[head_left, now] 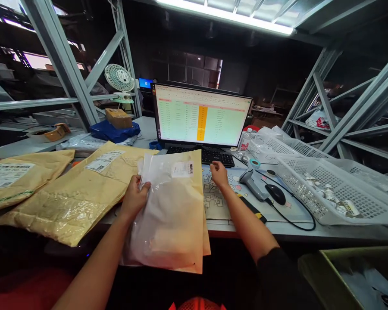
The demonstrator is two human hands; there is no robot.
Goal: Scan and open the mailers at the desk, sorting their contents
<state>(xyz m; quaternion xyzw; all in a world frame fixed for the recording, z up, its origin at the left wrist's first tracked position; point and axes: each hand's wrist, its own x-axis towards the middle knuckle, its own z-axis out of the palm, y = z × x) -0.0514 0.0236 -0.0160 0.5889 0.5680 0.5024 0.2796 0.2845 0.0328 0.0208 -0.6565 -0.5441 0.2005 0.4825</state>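
Note:
My left hand grips the left edge of a frosted plastic bag, its thumb on the front. The bag bears a white barcode label near its top. Tan paper edges show behind it along the right side, and the bag hangs over the desk's front edge. My right hand is closed above the desk mat, just in front of the keyboard. Its fingers are curled, and what they hold, if anything, is hidden. A grey barcode scanner lies to the right of that hand.
Two labelled yellow padded mailers lie at left. A monitor showing a spreadsheet stands behind the keyboard. At right are a black mouse, its cable, and white perforated baskets holding small bottles. Metal frame posts flank the desk.

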